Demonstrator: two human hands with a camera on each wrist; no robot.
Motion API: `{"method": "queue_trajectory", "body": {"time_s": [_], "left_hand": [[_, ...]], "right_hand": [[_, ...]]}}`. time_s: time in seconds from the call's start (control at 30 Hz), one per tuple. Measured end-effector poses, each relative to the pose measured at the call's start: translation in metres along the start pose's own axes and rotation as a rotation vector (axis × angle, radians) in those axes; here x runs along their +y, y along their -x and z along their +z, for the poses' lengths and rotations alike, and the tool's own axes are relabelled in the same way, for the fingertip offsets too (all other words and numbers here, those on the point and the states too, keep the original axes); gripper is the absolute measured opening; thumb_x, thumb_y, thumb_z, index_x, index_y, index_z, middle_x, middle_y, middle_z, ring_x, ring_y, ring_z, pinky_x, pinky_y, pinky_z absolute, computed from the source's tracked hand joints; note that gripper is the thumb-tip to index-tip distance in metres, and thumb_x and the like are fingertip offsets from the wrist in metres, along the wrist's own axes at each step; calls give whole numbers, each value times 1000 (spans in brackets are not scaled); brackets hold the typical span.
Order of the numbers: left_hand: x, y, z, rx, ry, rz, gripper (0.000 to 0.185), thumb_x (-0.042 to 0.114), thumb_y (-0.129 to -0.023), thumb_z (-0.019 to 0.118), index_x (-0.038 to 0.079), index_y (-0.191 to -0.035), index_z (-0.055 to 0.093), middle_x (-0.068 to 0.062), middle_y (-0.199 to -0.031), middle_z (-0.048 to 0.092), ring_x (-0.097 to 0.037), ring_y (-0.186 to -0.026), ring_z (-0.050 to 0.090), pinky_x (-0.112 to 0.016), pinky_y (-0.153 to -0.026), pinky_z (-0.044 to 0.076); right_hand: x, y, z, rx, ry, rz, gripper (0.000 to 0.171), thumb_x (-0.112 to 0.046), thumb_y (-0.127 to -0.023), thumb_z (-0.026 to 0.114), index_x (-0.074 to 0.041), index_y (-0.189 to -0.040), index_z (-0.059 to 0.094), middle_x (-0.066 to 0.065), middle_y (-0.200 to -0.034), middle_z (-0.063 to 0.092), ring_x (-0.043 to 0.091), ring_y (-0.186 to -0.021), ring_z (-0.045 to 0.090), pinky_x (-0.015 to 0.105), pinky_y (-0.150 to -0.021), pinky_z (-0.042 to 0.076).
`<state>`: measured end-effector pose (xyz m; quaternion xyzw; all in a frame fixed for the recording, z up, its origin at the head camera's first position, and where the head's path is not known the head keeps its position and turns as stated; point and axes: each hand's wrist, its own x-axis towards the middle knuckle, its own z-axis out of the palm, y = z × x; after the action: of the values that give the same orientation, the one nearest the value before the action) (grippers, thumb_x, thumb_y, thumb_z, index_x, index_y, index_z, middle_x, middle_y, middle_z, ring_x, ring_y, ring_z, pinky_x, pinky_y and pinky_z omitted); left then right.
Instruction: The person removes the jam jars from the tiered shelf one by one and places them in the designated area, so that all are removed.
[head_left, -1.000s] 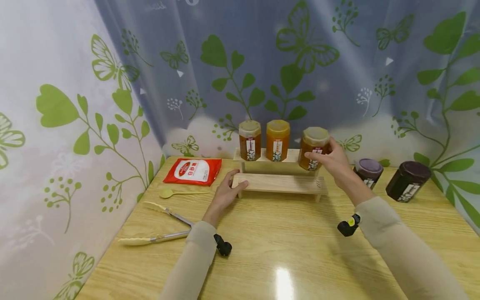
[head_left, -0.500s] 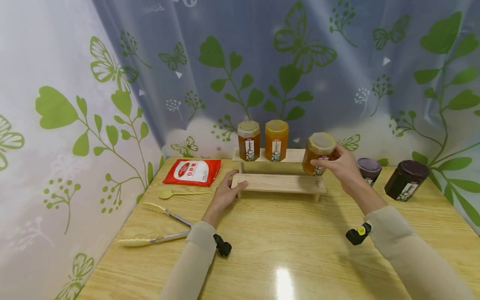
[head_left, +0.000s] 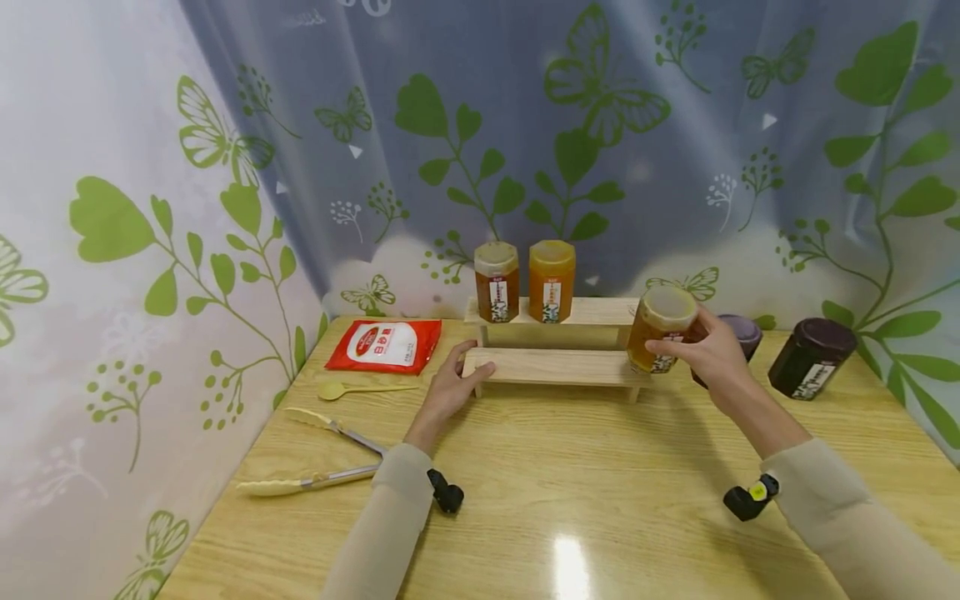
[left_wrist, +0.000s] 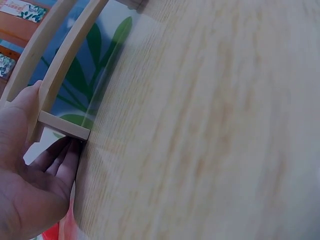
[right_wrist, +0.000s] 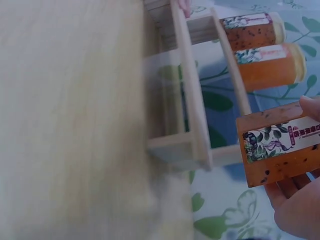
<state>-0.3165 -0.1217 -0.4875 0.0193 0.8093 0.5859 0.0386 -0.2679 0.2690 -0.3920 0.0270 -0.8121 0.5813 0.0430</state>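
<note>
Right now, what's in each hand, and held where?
Right hand: an amber jar, by the sides of its body. Left hand: the wooden rack, by the left end of its lower shelf.

The left sleeve point(head_left: 378, 529) and right sleeve point(head_left: 851, 512) are showing plain beige fabric, ending in broad cuffs point(head_left: 816, 475) behind the bare fingers point(head_left: 482, 372). A black left wrist camera point(head_left: 447, 493) and a black right wrist camera point(head_left: 742, 504) are sitting well back from the fingers, the right one displaying a yellow marking point(head_left: 757, 492).
</note>
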Motion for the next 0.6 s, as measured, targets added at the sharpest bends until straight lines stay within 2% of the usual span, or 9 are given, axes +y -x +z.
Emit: {"method": "queue_trajectory", "body": {"time_s": [0.1,0.17,0.27,0.4,0.5,0.6], "left_hand": [[0,0,0,1,-9,5,70,48,-97,73,31,-157,42,-17,-154,52,-34,-135,56,-54,-113,42],[-1,-1,0,2,-20,8,70,48,-97,73,31,-157,42,-17,-155,51,-34,-138,53,-54,-114,41],[-1,-1,-1,0,-24,9,70,49,-96,73,32,-157,42,-18,-158,47,-35,-143,49,-55,-115,39],[-1,-1,-2,5,-30,2,70,51,-96,73,33,-157,43,-16,-163,40,-37,-150,39,-55,-118,36],[-2,-1,-2,8,-40,-2,70,52,-95,73,34,-156,44,-15,-166,36,-37,-152,34,-56,-119,34],[-3,-2,-2,0,-40,4,70,52,-96,72,33,-157,43,-17,-164,38,-37,-151,37,-56,-118,35]], "right_hand": [[11,6,-6,11,19,34,93,-31,-91,84,-14,-164,31,-5,-137,53,9,-119,50,56,-110,39],[19,11,-11,18,35,58,93,-32,-91,83,-12,-165,29,-9,-132,53,7,-115,50,51,-105,43],[29,18,-18,30,70,87,94,-35,-92,82,-10,-164,29,-14,-128,52,2,-110,50,36,-95,45],[39,28,-27,43,93,95,92,-35,-92,82,-9,-163,31,-18,-125,53,-1,-108,50,24,-87,47],[45,37,-35,50,93,89,87,-34,-93,82,-10,-161,35,-24,-119,53,-3,-105,52,18,-84,47],[50,45,-45,51,105,81,81,-33,-94,80,-12,-159,38,-27,-115,53,-4,-103,52,15,-81,47]]}}
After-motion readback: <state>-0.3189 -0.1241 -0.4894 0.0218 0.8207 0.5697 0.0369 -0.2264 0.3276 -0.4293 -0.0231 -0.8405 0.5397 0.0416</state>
